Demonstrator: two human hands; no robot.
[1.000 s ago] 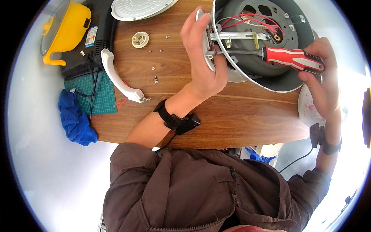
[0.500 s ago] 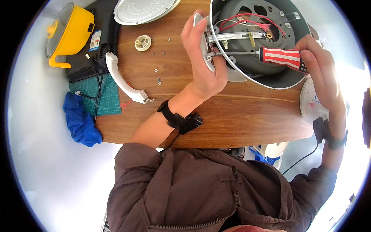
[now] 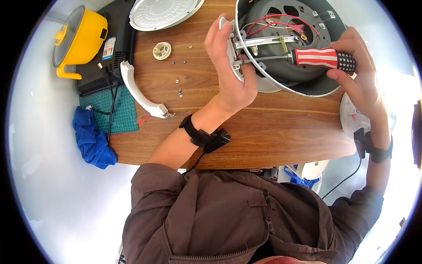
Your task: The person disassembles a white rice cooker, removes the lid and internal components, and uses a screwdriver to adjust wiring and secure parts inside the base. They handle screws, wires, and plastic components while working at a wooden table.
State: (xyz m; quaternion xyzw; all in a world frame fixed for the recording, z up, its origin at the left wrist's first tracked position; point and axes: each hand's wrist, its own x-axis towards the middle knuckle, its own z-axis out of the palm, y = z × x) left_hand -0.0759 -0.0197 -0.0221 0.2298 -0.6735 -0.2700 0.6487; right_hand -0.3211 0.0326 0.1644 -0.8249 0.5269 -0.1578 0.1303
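An open round metal appliance housing [image 3: 303, 93], perhaps a rice cooker body, lies tipped toward me, with a grey inner pan shape [image 3: 268, 72] and red wires [image 3: 281, 16] inside. My left hand [image 3: 231, 75] is closed round a white plastic side piece [image 3: 233, 48] on its left wall, fingers outside, thumb at the rim. In my right hand [image 3: 362, 75] is a screwdriver [image 3: 314, 57] with a red, white and black starred handle, gripped near its butt end. Its shaft runs left across the opening to the wall by the white piece; the tip's exact seat is hidden.
Small screws [image 3: 180, 92] and a round cream plastic part [image 3: 162, 50] lie left of my left hand. Further left are a curved white handle [image 3: 140, 94], green mat [image 3: 125, 110], blue cloth [image 3: 90, 136] and yellow pot [image 3: 90, 39]. A white lid [image 3: 162, 13] is at the back.
My right hand has shifted its fingers on the screwdriver handle, now further back with the starred end showing. The housing has tilted slightly up and left. My left hand keeps its hold.
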